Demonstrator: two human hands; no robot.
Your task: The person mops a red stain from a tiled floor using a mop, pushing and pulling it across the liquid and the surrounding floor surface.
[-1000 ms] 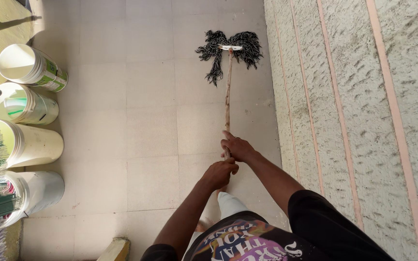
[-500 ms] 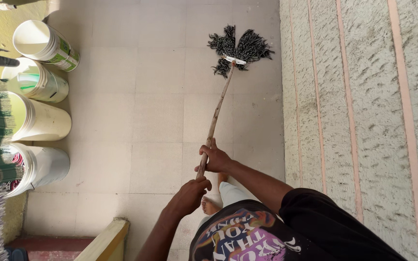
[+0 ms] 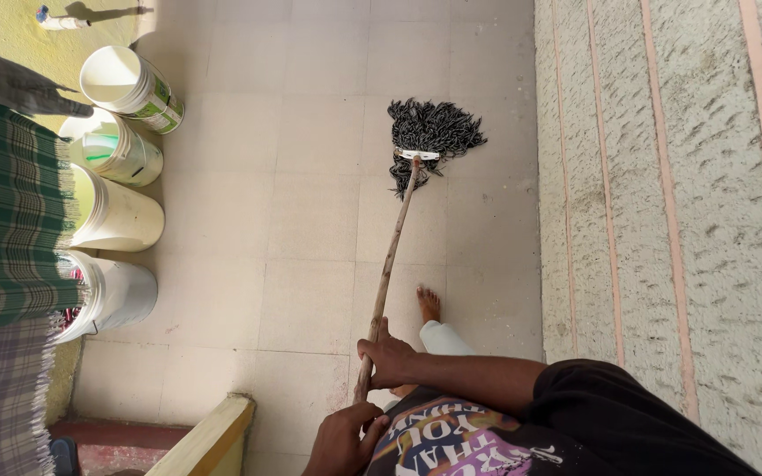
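Checked cloth [image 3: 6, 211] hanging far left, four white buckets [image 3: 121, 216] lined up beside it. Left hand [image 3: 341, 441] wrapped round the mop [image 3: 387, 264] stick's end, right hand [image 3: 387, 360] clamped just above. Mop head flat on tiles [image 3: 302, 211], near the rough wall [image 3: 672, 194].

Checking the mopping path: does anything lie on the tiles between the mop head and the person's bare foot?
Nothing visible. The tiles between the mop head and the foot are bare; the buckets stand far off to the side.
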